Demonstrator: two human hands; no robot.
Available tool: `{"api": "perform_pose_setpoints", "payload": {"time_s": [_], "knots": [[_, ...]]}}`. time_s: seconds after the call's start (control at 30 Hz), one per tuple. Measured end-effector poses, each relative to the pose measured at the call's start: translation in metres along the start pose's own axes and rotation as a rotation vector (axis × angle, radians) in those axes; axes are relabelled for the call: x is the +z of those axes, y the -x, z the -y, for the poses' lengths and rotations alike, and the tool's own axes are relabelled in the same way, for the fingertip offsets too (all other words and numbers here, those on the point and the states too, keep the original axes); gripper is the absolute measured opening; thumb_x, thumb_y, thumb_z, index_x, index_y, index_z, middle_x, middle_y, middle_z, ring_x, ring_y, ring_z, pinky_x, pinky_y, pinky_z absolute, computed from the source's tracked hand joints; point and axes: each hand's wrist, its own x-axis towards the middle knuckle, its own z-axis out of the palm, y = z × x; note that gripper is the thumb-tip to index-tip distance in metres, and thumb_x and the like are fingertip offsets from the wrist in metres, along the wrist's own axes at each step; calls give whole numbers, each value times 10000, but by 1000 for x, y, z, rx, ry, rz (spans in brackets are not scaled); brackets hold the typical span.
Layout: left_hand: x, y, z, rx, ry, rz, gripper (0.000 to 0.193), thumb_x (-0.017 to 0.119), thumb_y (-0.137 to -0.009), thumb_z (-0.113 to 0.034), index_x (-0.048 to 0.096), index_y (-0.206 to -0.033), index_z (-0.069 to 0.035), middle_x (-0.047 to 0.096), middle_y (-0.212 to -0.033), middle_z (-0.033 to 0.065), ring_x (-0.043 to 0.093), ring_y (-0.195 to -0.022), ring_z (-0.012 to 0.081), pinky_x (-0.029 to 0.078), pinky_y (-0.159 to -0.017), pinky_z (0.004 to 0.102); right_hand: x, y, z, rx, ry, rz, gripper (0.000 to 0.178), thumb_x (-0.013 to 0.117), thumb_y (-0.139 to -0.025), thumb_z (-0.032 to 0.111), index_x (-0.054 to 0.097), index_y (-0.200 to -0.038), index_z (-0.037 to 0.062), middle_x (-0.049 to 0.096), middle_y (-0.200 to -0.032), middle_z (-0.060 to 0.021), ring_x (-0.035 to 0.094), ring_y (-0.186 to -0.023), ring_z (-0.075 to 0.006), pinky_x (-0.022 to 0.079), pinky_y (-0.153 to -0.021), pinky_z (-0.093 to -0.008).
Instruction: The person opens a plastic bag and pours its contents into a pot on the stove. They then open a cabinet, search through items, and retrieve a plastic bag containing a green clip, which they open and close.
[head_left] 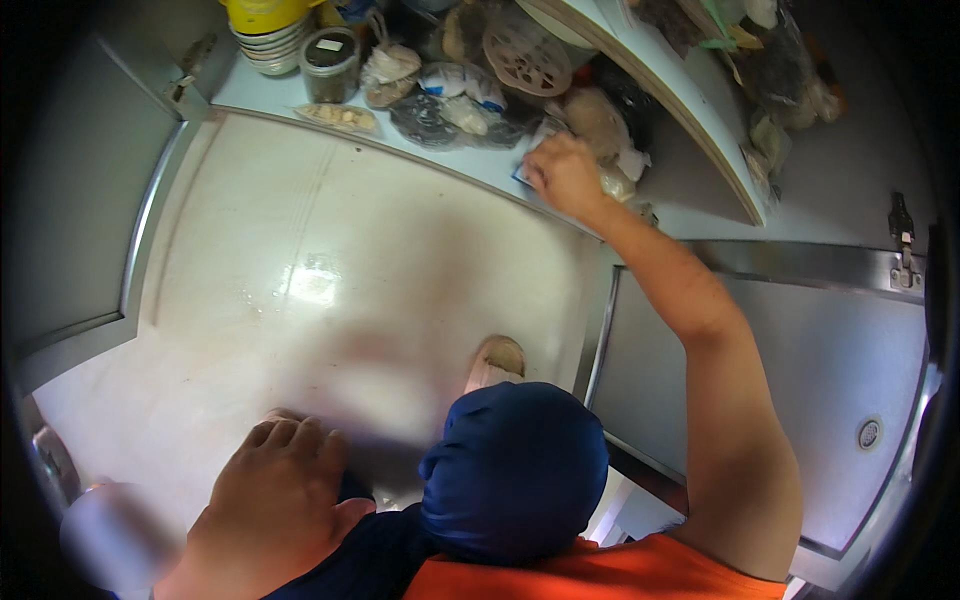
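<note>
My right hand [565, 175] reaches into the open cabinet, at the front edge of its shelf [385, 150]. The fingers are curled closed. A bit of white and blue material shows at the fingertips, but I cannot make out what it is. Clear plastic bags [597, 125] of food lie just beyond this hand. Low on the left, my left hand [280, 490] rests palm down over my left leg, fingers stretched out and holding nothing. Between my arms rises my bent knee in dark blue cloth [513, 470].
The shelf also holds stacked bowls [270, 50] under a yellow container [262, 14], a lidded jar [330, 65], a pink perforated basket [527, 52] and several tied bags. An upper shelf board [690, 105] juts above. Metal-framed doors [90, 200] stand open on both sides.
</note>
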Motion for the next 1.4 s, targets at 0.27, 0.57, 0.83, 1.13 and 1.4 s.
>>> {"api": "perform_pose_setpoints", "payload": {"time_s": [0.27,0.57,0.83,1.13,1.4], "knots": [[5,2,5,16,13,161,474,623,-909,-426,619,-1074,18,635,-1091,195,598,-1074,361,446,-978,426,15,-12,94,-266,-192,329,309,690,-835,191,660,-1130,102,646,-1045,-92,622,-1005,-314,511,-865,-427],[13,1,-3,62,-17,193,483,610,-913,-444,584,-1108,-3,640,-1056,180,621,-1052,337,465,-920,441,2,-71,163,-268,-167,565,344,660,-852,231,617,-1162,88,625,-1111,-121,626,-1055,-324,517,-881,-452],[10,5,-6,57,-41,170,459,618,-914,-431,587,-1104,-13,645,-1050,166,632,-1027,332,471,-910,448,27,-153,176,249,-296,-121,403,716,-826,211,630,-1181,39,633,-1187,-151,628,-1074,-352,524,-874,-460],[9,13,-1,47,-3,199,458,606,-923,-437,588,-1058,-1,639,-1019,177,624,-1013,350,461,-936,433,78,-140,161,460,-680,-344,206,708,-841,146,727,-1009,28,704,-788,-103,664,-706,-214,516,-687,-322],[7,13,6,99,39,142,449,602,-923,-446,590,-1020,-8,639,-1016,180,624,-1018,352,468,-926,438,43,-32,122,911,-1656,-253,156,667,-905,90,678,-1056,53,594,-764,42,508,-642,-55,398,-544,-220]]}}
